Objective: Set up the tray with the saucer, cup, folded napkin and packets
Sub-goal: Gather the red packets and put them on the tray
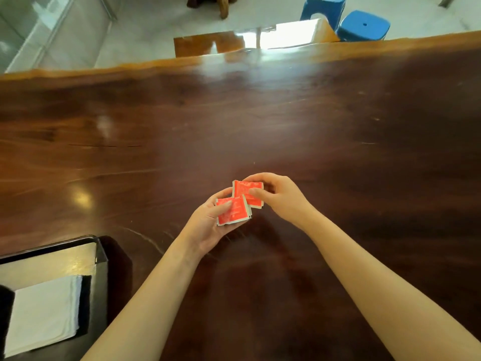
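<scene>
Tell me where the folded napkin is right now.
In the head view, the folded white napkin lies inside the dark tray at the lower left, on the wooden table, left of the person's left forearm.

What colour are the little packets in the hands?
The packets are bright red-orange with white edges, seen best in the head view.

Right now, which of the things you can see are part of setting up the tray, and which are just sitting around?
Part of the job:
- two red packets, one in the left hand at, one in the right hand at
- tray
- folded white napkin on the tray

Just around:
- blue stools
- wooden table
</scene>
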A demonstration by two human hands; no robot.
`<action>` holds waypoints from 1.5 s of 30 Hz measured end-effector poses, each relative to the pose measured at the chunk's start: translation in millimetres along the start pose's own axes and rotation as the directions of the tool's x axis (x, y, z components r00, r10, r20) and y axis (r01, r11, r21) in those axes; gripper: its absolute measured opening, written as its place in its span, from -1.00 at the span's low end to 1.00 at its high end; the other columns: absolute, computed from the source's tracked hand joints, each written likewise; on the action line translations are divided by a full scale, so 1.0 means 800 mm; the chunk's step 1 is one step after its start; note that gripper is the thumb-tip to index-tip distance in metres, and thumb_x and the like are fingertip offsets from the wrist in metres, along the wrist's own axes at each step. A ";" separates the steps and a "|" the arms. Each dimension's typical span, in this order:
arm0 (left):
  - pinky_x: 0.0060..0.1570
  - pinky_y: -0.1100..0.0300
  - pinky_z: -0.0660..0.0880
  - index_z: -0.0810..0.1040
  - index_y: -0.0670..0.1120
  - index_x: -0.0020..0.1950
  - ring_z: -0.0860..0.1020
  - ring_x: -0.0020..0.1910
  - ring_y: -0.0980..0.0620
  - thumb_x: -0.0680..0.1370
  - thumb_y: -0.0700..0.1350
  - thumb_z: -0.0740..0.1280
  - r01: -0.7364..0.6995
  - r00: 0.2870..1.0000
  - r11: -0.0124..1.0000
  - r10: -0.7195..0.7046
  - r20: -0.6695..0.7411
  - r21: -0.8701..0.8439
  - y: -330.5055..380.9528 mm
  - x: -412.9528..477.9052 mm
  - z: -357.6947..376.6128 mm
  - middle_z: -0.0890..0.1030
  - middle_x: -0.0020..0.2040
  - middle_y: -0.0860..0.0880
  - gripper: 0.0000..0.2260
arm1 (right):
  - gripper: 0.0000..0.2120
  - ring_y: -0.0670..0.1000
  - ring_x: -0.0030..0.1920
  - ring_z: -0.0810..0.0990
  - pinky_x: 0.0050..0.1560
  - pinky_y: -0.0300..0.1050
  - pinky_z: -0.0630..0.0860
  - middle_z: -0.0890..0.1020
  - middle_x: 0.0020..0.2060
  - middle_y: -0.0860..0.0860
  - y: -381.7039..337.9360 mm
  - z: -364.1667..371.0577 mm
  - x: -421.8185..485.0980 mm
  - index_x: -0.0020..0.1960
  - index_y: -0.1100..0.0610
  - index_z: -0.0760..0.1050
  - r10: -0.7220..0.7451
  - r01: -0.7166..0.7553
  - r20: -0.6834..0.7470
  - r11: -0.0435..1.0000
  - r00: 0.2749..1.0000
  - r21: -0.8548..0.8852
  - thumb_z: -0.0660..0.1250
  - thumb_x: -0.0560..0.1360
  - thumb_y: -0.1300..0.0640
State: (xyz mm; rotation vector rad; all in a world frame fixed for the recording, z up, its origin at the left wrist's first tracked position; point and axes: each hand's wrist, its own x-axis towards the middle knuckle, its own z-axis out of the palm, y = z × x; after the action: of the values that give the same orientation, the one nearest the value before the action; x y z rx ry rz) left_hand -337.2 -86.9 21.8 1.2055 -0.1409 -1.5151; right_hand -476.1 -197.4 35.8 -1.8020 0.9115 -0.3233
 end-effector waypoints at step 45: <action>0.18 0.08 0.50 0.48 -0.01 0.27 0.55 0.13 0.07 0.59 -0.03 0.21 -0.262 0.840 0.761 0.483 -0.249 0.593 0.084 -0.428 -0.307 0.59 0.15 0.02 -0.73 | -0.46 0.02 0.19 0.33 0.21 -0.13 0.38 0.45 0.21 0.01 -0.324 0.410 -0.184 0.38 0.10 0.27 -0.336 0.448 0.303 0.557 0.892 -0.699 0.34 0.45 0.07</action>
State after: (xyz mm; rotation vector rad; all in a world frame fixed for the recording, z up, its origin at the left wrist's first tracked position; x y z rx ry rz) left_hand -170.0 282.8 154.1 1.7835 -0.5457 -0.8600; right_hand -266.9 174.4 156.3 -2.8026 0.5426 -0.0762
